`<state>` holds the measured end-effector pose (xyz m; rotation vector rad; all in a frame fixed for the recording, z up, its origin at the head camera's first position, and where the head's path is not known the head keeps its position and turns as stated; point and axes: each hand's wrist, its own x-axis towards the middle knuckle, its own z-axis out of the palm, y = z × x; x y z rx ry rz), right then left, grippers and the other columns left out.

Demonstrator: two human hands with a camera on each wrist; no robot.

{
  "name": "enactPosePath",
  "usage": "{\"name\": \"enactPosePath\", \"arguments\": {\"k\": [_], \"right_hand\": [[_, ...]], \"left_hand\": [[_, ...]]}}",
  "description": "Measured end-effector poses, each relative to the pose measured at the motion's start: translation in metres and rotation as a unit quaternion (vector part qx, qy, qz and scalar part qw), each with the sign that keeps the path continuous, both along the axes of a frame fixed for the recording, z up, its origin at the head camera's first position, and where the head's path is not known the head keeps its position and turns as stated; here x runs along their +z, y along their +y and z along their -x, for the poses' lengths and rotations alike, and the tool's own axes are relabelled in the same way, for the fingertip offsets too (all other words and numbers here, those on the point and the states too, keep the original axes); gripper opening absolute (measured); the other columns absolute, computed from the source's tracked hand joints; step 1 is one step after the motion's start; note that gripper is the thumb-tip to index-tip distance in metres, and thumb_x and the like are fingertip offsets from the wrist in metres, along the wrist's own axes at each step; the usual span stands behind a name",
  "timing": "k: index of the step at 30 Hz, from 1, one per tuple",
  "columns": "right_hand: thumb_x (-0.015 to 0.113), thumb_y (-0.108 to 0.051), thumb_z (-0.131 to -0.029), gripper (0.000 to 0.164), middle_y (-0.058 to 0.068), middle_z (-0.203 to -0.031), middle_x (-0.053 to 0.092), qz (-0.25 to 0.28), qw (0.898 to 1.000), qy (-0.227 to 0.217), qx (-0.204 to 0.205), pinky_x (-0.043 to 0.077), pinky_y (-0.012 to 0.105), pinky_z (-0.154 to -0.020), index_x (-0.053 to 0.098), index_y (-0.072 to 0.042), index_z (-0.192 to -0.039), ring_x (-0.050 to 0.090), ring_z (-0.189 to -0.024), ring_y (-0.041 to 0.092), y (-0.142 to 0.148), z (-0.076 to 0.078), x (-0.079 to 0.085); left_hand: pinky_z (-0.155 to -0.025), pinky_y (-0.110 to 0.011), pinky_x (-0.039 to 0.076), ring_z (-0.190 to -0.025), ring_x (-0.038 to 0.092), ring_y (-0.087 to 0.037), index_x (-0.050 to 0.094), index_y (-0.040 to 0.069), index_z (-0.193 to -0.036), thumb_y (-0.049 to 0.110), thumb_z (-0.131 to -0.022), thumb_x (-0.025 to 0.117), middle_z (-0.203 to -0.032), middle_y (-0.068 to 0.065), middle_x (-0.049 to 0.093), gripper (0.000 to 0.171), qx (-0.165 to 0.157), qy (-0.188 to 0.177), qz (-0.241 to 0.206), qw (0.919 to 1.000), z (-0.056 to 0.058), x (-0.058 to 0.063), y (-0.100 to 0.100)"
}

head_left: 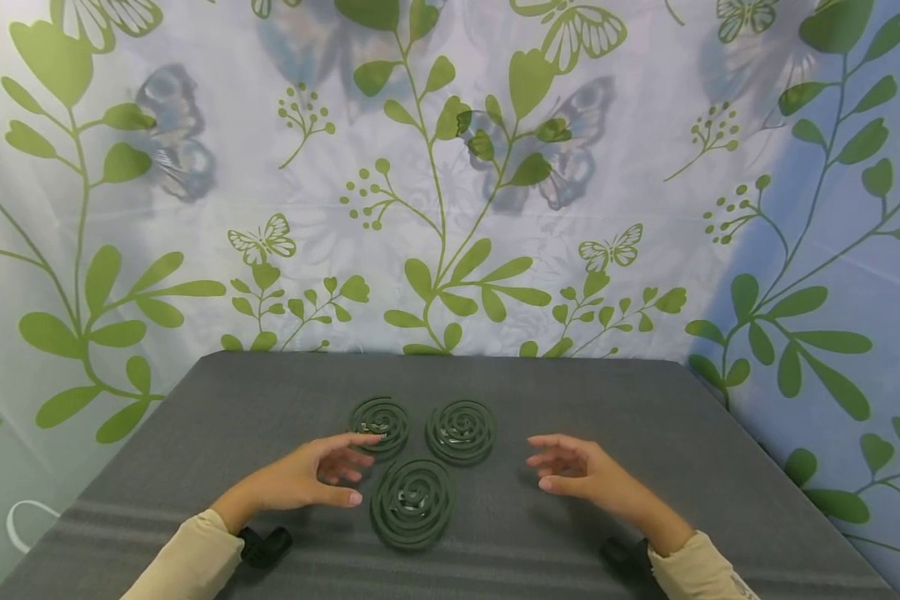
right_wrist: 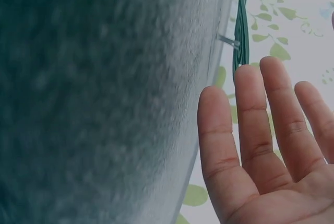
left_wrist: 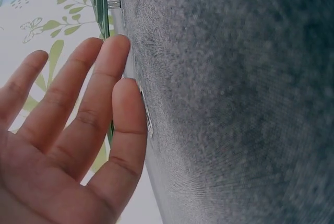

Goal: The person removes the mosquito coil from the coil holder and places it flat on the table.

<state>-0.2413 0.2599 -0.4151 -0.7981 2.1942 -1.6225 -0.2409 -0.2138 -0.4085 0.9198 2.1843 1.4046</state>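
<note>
Three dark green mosquito coils lie in a cluster on the grey table: a back-left coil (head_left: pixel 397 408), a back-right coil (head_left: pixel 487 433) and a front coil (head_left: pixel 412 533). Silvery metal stands show at their centres, and in the right wrist view one coil (right_wrist: pixel 241 31) sits raised on such a stand (right_wrist: pixel 228 40). My left hand (head_left: pixel 315 475) hovers just left of the coils, fingers relaxed and holding nothing; its index finger overlaps the back-left coil from above. To the right of the cluster, my right hand (head_left: pixel 581 475) hangs apart from the coils, its fingers loosely extended.
Grey cloth covers the table (head_left: pixel 270 383). Behind it hangs a curtain (head_left: pixel 330 183) printed with green leaves and butterflies. Dark wrist straps (head_left: pixel 265 547) show below the sleeves. A white loop (head_left: pixel 17 525) is at the table's left edge.
</note>
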Motion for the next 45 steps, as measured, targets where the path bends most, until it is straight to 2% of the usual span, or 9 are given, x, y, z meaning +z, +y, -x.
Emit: {"name": "enactPosePath", "arguments": {"k": [5,6,9,16,20,25,28,37,45], "right_hand": [[0.071,-0.009,-0.106,0.062,0.042,-0.136,0.062,-0.006,1.000,0.005,0.002,0.059,0.032,-0.092,0.043,0.018,-0.154,0.072,-0.117,0.033,-0.005,-0.002,0.000],[0.071,-0.009,-0.106,0.061,0.041,-0.135,0.062,-0.003,1.000,0.007,0.004,0.059,0.032,-0.092,0.044,0.018,-0.153,0.072,-0.116,0.031,-0.006,-0.002,0.000],[0.072,-0.009,-0.105,0.061,0.040,-0.133,0.064,0.004,1.000,0.008,0.009,0.058,0.030,-0.093,0.044,0.018,-0.153,0.072,-0.116,0.027,-0.010,-0.003,-0.001],[0.073,-0.010,-0.105,0.061,0.037,-0.129,0.068,0.007,1.000,0.015,0.014,0.059,0.032,-0.091,0.045,0.018,-0.152,0.073,-0.115,0.026,-0.020,-0.007,-0.001],[0.074,-0.012,-0.105,0.063,0.034,-0.128,0.070,-0.002,1.000,0.007,0.012,0.059,0.032,-0.089,0.045,0.017,-0.153,0.073,-0.114,0.028,-0.026,-0.008,0.000],[0.074,-0.011,-0.105,0.063,0.034,-0.128,0.070,-0.013,1.000,0.006,0.023,0.059,0.031,-0.088,0.045,0.017,-0.153,0.073,-0.115,0.031,-0.032,-0.007,0.001],[0.074,-0.011,-0.104,0.064,0.034,-0.128,0.070,-0.018,0.999,-0.002,0.030,0.060,0.031,-0.087,0.044,0.017,-0.153,0.073,-0.116,0.035,-0.036,-0.005,0.001],[0.074,-0.012,-0.104,0.066,0.033,-0.126,0.071,-0.022,0.998,-0.037,0.047,0.059,0.030,-0.084,0.043,0.017,-0.154,0.074,-0.110,0.023,-0.050,-0.003,0.003],[0.076,-0.013,-0.104,0.065,0.031,-0.123,0.073,-0.036,0.997,-0.047,0.055,0.059,0.029,-0.082,0.045,0.016,-0.153,0.075,-0.104,0.019,-0.061,0.001,0.003]], "left_hand": [[-0.093,-0.036,0.057,-0.126,0.063,-0.047,0.036,-0.004,-0.165,0.016,-0.102,0.078,-0.150,-0.034,0.056,0.078,-0.004,-0.017,-0.001,0.9999,0.000,-0.001,0.001],[-0.091,-0.036,0.057,-0.126,0.065,-0.042,0.039,0.002,-0.166,0.017,-0.101,0.079,-0.150,-0.029,0.058,0.078,-0.006,-0.023,-0.003,0.9997,0.009,-0.014,-0.004],[-0.089,-0.038,0.058,-0.122,0.066,-0.040,0.040,0.002,-0.166,0.018,-0.100,0.081,-0.146,-0.026,0.062,0.079,-0.009,-0.026,0.001,0.9996,0.010,-0.018,-0.004],[-0.089,-0.032,0.060,-0.112,0.070,-0.036,0.034,-0.009,-0.163,0.010,-0.099,0.080,-0.134,-0.027,0.064,0.082,-0.020,-0.034,0.012,0.9991,-0.002,-0.002,0.005],[-0.084,-0.036,0.062,-0.107,0.072,-0.027,0.033,-0.003,-0.167,0.018,-0.100,0.081,-0.130,-0.017,0.066,0.085,-0.046,-0.040,0.006,0.9981,0.014,-0.027,-0.004],[-0.077,-0.036,0.062,-0.109,0.074,-0.026,0.039,0.026,-0.169,0.026,-0.098,0.085,-0.131,-0.008,0.069,0.085,-0.051,-0.065,0.009,0.9965,0.048,-0.080,-0.021],[-0.074,-0.037,0.062,-0.109,0.074,-0.032,0.040,0.036,-0.168,0.027,-0.096,0.087,-0.131,-0.009,0.070,0.086,-0.039,-0.078,0.024,0.9959,0.057,-0.095,-0.025],[-0.067,-0.034,0.061,-0.094,0.077,-0.034,0.041,0.040,-0.166,0.033,-0.095,0.088,-0.124,-0.008,0.076,0.086,-0.022,-0.072,0.042,0.9963,0.054,-0.098,-0.020],[-0.055,-0.030,0.055,-0.076,0.072,-0.020,0.038,0.036,-0.169,0.036,-0.095,0.088,-0.121,-0.008,0.076,0.089,-0.014,-0.074,0.041,0.9963,0.050,-0.094,-0.015]]}}
